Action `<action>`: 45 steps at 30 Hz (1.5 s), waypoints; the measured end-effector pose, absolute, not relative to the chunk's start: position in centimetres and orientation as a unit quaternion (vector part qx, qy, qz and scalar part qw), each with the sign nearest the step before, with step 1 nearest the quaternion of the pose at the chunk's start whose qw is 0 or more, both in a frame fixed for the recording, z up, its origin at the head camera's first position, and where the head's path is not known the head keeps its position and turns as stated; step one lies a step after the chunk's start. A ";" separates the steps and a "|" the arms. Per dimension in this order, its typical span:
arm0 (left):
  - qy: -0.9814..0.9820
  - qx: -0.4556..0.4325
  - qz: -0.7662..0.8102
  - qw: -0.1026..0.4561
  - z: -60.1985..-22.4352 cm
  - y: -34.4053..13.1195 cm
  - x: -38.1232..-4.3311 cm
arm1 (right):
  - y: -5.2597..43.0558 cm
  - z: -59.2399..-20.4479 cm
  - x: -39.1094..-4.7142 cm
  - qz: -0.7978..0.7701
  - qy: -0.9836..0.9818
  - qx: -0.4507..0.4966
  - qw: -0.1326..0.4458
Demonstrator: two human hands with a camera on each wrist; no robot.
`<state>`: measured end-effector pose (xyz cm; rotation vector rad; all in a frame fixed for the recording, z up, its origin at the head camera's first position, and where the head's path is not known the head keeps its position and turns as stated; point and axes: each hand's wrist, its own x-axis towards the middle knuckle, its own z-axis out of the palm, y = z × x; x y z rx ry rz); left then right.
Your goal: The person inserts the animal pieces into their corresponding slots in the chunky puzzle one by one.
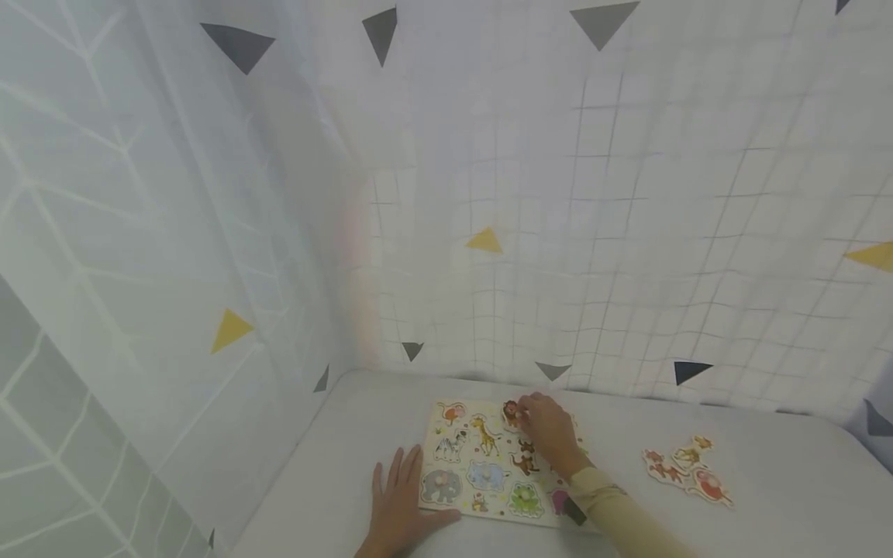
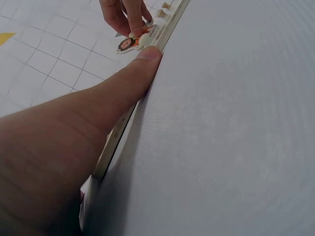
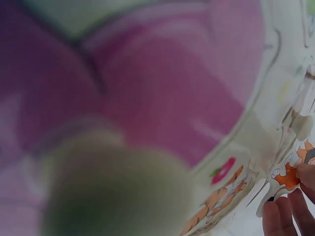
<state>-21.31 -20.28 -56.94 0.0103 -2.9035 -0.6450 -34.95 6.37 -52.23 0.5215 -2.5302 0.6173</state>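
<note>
While the right hand pinches the flat orange lion over the cream wooden puzzle board, weak bracing by the outspread left hand risks the board skidding.

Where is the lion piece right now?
In the head view, the lion piece is in the fingers of the right hand, at the far side of the board, just right of its giraffe.

Lion piece partly hidden by right hand; right-wrist view: near knob blurred.
</note>
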 end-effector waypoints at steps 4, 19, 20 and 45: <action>-0.974 0.003 -0.210 0.085 -56.9 -20.2 -21.3 | 6.3 -52.4 -35.1 0.222 -0.928 0.186 0.235; -0.976 -0.006 -0.196 0.097 -57.2 -20.2 -21.3 | 6.5 -52.8 -35.0 0.214 -0.943 0.183 0.178; -0.975 -0.006 -0.198 0.098 -57.2 -20.2 -21.2 | 6.5 -52.8 -35.0 0.214 -0.942 0.185 0.178; -0.974 -0.001 -0.208 0.086 -56.2 -20.0 -21.0 | 6.4 -53.6 -35.2 0.197 -0.938 0.207 0.196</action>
